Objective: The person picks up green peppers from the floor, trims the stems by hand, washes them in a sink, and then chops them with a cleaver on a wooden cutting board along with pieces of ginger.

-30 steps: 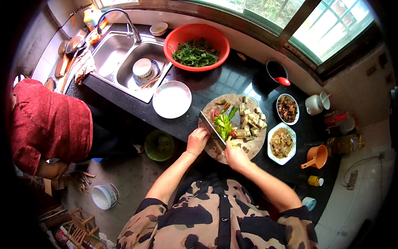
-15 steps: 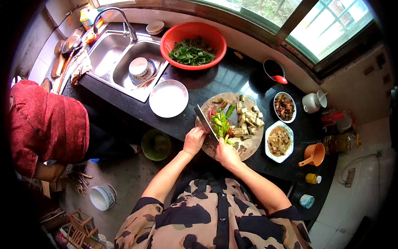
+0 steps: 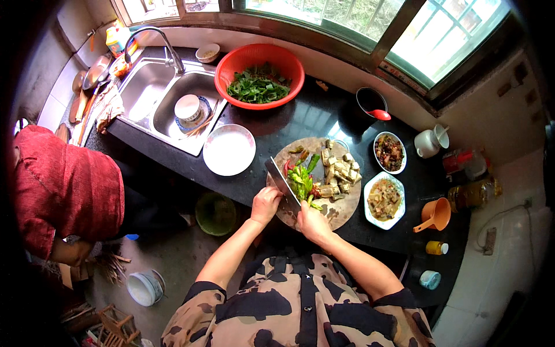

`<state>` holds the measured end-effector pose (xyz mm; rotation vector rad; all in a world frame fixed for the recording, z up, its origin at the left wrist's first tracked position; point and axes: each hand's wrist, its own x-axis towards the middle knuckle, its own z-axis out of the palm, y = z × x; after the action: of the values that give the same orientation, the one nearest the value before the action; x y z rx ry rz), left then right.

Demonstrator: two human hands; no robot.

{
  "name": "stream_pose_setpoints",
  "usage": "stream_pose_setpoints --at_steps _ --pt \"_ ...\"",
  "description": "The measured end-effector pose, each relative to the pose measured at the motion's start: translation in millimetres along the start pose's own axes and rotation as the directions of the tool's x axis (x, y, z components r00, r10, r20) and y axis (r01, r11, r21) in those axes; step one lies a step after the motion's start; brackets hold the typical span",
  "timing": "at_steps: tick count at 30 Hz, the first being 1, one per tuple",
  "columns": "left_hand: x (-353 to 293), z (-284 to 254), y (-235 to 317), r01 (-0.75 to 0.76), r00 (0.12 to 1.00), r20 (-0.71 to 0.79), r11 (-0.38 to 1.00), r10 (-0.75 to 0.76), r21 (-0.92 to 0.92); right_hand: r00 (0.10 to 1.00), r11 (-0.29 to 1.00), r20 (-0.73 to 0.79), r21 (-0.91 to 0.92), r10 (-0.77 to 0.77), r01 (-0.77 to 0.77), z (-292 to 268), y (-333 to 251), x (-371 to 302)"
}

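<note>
A wide dark-bladed cleaver stands slantwise over the left part of the round wooden chopping board. My right hand is closed around its near, handle end. On the blade's left side, my left hand has its fingers curled in against the metal; what they pinch, if anything, is hidden. Cut green peppers with some red pieces lie heaped just right of the blade. Beyond them, chunks of grey-beige cooked eggplant-like vegetable cover the board's right side.
Left of the board is a white plate, by the double sink. A red colander of leafy greens stands behind. Two dishes of food, an orange dipper and jars line the right. A person in red is at left.
The view has shifted slightly, so the counter appears lower and more to the left. Both hands stay at the cleaver, with little visible change in the peppers.
</note>
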<state>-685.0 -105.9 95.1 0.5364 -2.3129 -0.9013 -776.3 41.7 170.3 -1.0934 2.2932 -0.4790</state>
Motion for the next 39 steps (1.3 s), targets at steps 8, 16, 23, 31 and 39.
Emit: stream_pose_setpoints --at_steps 8,16,23,31,39 --pt "26.8 9.5 8.3 -0.043 0.997 0.067 0.999 0.042 0.020 0.969 0.956 -0.247 0.290 0.023 0.051 -15.0 21.6 -25.8" --pt "140.0 32.5 8.0 -0.072 0.980 0.190 0.995 0.058 0.067 0.984 0.970 -0.167 0.223 -0.055 0.092 -58.6 66.4 -77.8" --pt "170.5 72.7 25.7 0.034 0.869 0.454 0.940 -0.196 0.339 0.987 0.986 0.061 -0.061 -0.151 0.154 -47.2 63.6 -76.2" --pt "166.4 -34.8 20.7 0.207 0.974 0.116 0.970 -0.193 -0.125 0.964 0.973 0.133 0.049 -0.229 0.224 -42.1 78.6 -36.9" --pt "36.6 -51.5 -25.1 0.416 0.908 0.154 0.877 -0.389 -0.239 0.910 0.913 -0.101 0.033 -0.401 0.406 -29.2 83.3 -17.1"
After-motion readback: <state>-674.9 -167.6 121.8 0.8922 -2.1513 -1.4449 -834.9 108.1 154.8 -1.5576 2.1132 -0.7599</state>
